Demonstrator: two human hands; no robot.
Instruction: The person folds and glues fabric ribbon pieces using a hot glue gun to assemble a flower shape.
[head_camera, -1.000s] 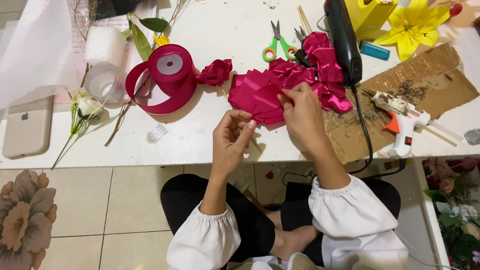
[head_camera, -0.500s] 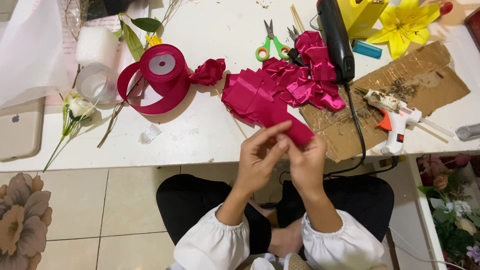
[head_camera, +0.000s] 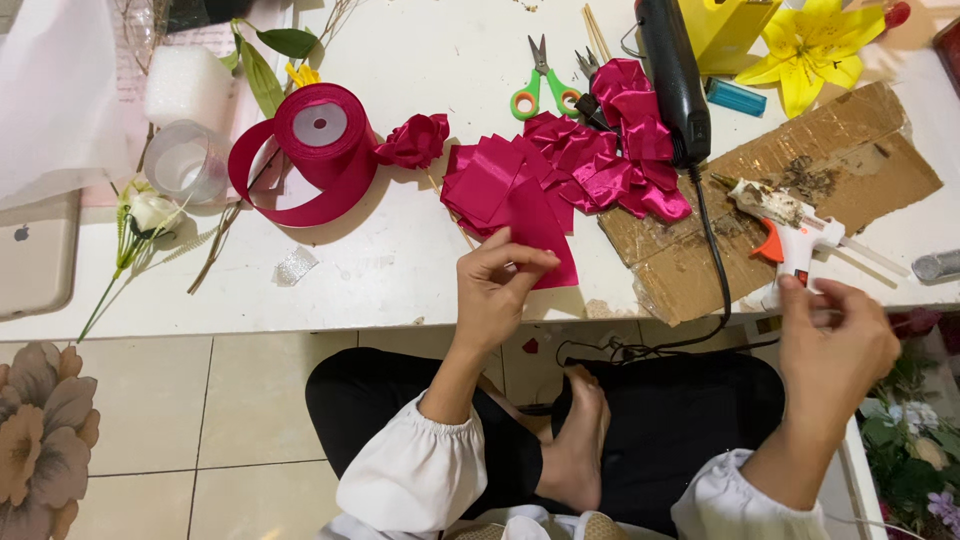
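Two hands that were pressed together over one magenta ribbon piece half a second ago are now well apart. The left hand keeps the folded ribbon piece pinched between thumb and fingertips, just above the near edge of the tabletop, in front of the loose stack of cut ribbon squares. The right hand has swung out to the right end of the near edge and now sits at the butt of the white and orange glue gun, fingers curled, fingertips touching or almost touching the handle; whether it has closed on the handle I cannot tell. The glue gun lies on its side at the edge of the stained cardboard sheet, nozzle pointing toward the pile of finished ribbon petals.

Judging by this split, the folding of the piece looks finished and the work is turning to gluing, with the fold held shut by one hand alone.

Elsewhere the ribbon spool stands toward the left of the tabletop with its tail looped out, a small ribbon rose just beside it, and green-handled scissors lie near the far edge.
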